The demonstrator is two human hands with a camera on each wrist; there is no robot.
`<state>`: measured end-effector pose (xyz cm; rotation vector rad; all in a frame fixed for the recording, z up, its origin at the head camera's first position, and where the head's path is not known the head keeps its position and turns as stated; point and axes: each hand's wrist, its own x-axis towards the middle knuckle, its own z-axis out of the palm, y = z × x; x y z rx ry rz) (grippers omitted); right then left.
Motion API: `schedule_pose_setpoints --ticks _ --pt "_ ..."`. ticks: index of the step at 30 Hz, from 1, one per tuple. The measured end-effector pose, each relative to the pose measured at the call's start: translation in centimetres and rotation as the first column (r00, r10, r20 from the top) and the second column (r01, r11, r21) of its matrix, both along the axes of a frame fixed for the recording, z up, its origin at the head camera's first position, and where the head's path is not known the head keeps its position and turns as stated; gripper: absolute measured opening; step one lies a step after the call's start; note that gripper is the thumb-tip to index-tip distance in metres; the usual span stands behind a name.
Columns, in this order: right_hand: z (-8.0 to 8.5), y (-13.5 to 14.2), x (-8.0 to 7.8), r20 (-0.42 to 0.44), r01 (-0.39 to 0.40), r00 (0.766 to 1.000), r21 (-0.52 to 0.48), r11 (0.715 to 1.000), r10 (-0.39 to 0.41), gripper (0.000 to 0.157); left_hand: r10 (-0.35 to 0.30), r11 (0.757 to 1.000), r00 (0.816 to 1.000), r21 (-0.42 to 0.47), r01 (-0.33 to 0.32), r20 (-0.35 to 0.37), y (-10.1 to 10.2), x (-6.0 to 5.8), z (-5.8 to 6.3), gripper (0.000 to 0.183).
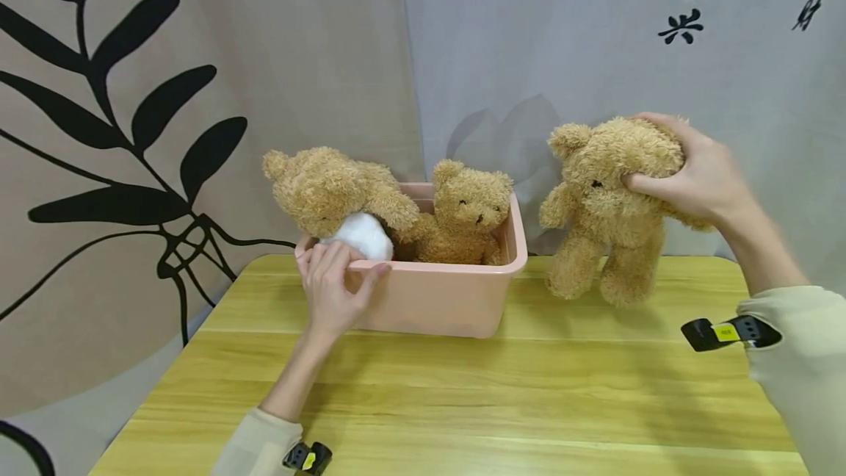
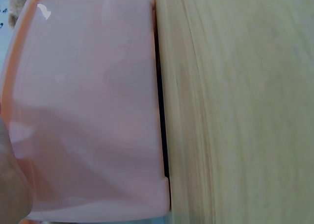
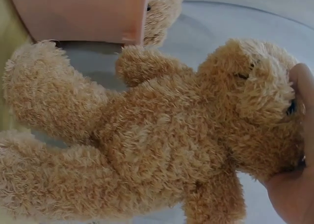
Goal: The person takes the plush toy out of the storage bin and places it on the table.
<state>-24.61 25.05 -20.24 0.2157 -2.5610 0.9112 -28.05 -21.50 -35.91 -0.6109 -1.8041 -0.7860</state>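
Note:
My right hand (image 1: 700, 167) grips a tan teddy bear (image 1: 611, 204) by the head, thumb across its face. The bear hangs upright to the right of a pink plastic bin (image 1: 436, 300), its feet close over the table; in the right wrist view its belly and legs fill the middle. My left hand (image 1: 333, 292) holds the bin's front rim near the left corner. Inside the bin, a second teddy bear (image 1: 324, 186) leans over the left end beside a white fluffy thing (image 1: 362, 235), mostly hidden. A third teddy bear (image 1: 465, 211) sits at the right end.
The bin stands toward the back of a wooden table (image 1: 502, 395). Behind it hangs a pale curtain (image 1: 317, 50) with black leaves and characters printed on it. A dark curved object (image 1: 29, 446) shows at the lower left.

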Motion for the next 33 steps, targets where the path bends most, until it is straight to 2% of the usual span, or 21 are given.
schedule_pose_setpoints --ticks 7,13,19,21,27,33 --pt "-2.8 0.6 -1.2 0.089 -0.065 0.994 0.018 0.998 0.063 0.086 0.0 1.0 1.0 -0.004 0.0 0.008 0.0 0.1 0.1 0.064" --pt "-4.2 0.4 -2.1 0.119 -0.1 0.988 -0.011 0.995 0.101 0.086 -0.001 1.0 1.0 -0.002 0.001 0.012 -0.1 0.2 0.1 0.064" --pt "-5.9 0.3 -3.3 0.152 -0.149 0.978 0.035 0.988 0.142 0.084 -0.007 1.0 1.0 -0.004 0.007 0.012 0.0 0.0 0.0 0.063" --pt "-6.7 0.3 -3.8 0.168 -0.162 0.973 0.023 0.986 0.156 0.085 -0.008 1.0 1.0 -0.003 0.009 0.018 -0.1 0.0 -0.1 0.063" --pt "-9.3 0.8 -4.8 0.197 -0.144 0.968 -0.069 0.987 0.155 0.086 -0.017 1.0 1.0 -0.002 0.017 0.015 0.0 -0.1 -0.1 0.062" --pt "-10.3 0.7 -5.1 0.155 -0.102 0.981 -0.118 0.988 0.119 0.086 -0.015 1.0 1.0 -0.001 0.015 0.02 0.0 0.0 0.0 0.064"
